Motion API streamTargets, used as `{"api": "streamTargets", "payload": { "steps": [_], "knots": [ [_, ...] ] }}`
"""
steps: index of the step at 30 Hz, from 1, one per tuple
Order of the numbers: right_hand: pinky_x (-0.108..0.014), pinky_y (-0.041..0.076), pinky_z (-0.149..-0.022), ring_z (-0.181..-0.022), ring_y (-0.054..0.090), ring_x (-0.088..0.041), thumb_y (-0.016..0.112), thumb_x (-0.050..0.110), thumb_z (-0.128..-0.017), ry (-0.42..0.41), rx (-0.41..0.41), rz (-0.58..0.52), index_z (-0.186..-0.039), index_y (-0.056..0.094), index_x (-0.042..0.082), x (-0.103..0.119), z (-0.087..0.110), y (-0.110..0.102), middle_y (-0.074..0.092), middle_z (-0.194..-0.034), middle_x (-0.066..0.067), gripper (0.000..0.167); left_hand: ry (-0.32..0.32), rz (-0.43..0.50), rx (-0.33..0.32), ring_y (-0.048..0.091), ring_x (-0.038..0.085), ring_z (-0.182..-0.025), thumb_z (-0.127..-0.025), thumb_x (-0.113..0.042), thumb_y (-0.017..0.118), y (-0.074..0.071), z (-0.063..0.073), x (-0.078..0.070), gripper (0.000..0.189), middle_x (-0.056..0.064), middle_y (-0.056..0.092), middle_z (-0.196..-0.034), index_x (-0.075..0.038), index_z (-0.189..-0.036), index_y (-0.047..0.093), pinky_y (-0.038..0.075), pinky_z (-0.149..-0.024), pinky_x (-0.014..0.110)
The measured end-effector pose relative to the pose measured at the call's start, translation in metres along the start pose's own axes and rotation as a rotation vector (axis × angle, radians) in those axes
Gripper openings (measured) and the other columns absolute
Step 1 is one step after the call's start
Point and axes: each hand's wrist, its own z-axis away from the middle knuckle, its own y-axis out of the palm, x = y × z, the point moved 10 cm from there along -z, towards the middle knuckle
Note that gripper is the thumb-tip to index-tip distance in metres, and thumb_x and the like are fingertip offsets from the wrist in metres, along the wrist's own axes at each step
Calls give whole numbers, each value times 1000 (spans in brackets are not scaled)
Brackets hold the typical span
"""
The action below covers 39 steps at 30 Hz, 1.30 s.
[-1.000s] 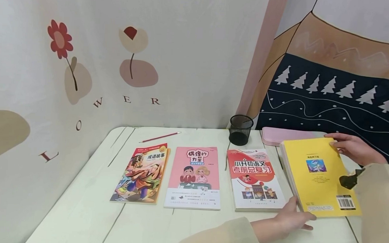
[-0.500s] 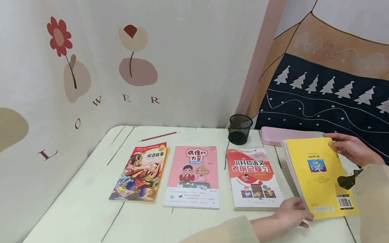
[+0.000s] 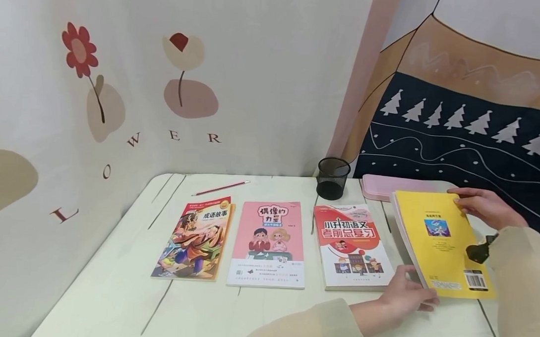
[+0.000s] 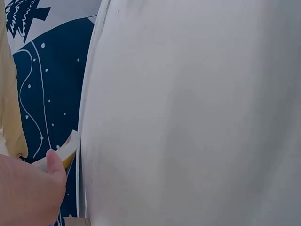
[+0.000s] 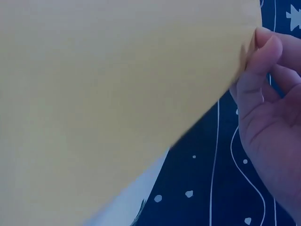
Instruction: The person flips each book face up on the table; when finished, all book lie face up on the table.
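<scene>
A yellow book [image 3: 441, 244] is held at the right end of the table, its back cover with a small blue picture and a barcode facing up. My right hand [image 3: 480, 205] pinches its upper right corner between thumb and fingers; the right wrist view shows the cover edge bending in that pinch [image 5: 273, 94]. At the lower left corner, my left hand [image 3: 404, 297] grips the book, thumb on the page edge and fingers reaching underneath. In the left wrist view, the left thumb [image 4: 55, 165] lies against the book's end, most of which the hand hides.
To the left lie a white-and-red book [image 3: 356, 251], a pink book [image 3: 269, 243] and a colourful storybook [image 3: 196, 240]. Behind them are a red pencil [image 3: 222, 187] and a black mesh pen cup [image 3: 333, 178]. A pink case [image 3: 381, 186] sits behind the yellow book.
The yellow book has shifted slightly and turned a little, its bottom edge now more level. Both hands keep their hold and move only slightly with it.
</scene>
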Motion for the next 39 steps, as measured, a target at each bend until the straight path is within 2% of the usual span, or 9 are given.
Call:
{"api": "streamTargets", "payload": {
  "steps": [4,7,10,19,25,27,31,35,39],
  "knots": [
    [-20,46,-74,-85,49,-16,44,21,-93,32,5,100,-128,41,4,-3,-1,0,52,-102,3,39,36,63,-46,62,27,-68,-79,6,59,-2,0,-4,39,7,57,-70,-8,-109,37,53,-60,33],
    [-27,44,-78,-92,46,-25,42,23,-93,68,7,173,-131,27,-8,-8,-2,1,47,-113,-16,51,56,89,-71,62,29,-68,-78,8,59,-3,0,-7,38,8,56,-70,-6,-107,38,53,-59,33],
    [-35,42,-80,-96,43,-31,39,24,-94,83,17,219,-131,25,-10,-9,-3,0,40,-120,-27,53,73,98,-80,62,31,-67,-77,10,58,-6,0,-9,39,8,57,-69,-4,-109,41,53,-58,34],
    [-40,41,-79,-94,44,-32,43,31,-92,92,-13,249,-130,25,-11,-8,-2,-9,42,-118,-28,60,129,93,-30,62,30,-67,-78,9,57,-16,-4,-19,37,8,60,-69,-4,-110,46,53,-59,30],
    [-54,36,-86,-91,45,-31,43,31,-93,82,-13,262,-131,22,-13,-3,4,-16,40,-118,-30,62,166,131,-46,62,34,-67,-78,8,57,-27,-9,-26,32,11,61,-68,-4,-107,50,53,-58,31],
    [-52,38,-87,-91,46,-31,42,29,-93,65,-10,274,-131,20,-13,1,7,-18,38,-119,-32,60,166,144,-49,62,33,-67,-79,7,57,-31,-11,-28,30,12,61,-68,-5,-106,51,53,-59,32],
    [-29,49,-77,-82,53,-19,42,18,-94,12,-2,226,-129,31,-4,6,11,-24,54,-104,-10,43,153,169,-48,63,29,-66,-80,6,57,-36,-14,-30,28,11,61,-71,-6,-104,53,53,-59,30],
    [-17,48,-70,-77,54,-10,44,14,-93,-26,24,69,-112,41,24,6,13,-29,53,-90,19,22,119,199,-36,63,25,-65,-80,5,57,-38,-16,-30,25,13,62,-71,-6,-103,55,53,-58,28],
    [-13,47,-68,-78,54,-7,47,17,-93,-53,37,-79,-104,41,34,6,18,-34,53,-92,24,22,97,232,0,62,23,-65,-81,4,57,-37,-19,-30,24,16,63,-73,-5,-103,56,53,-60,28]
  ]
}}
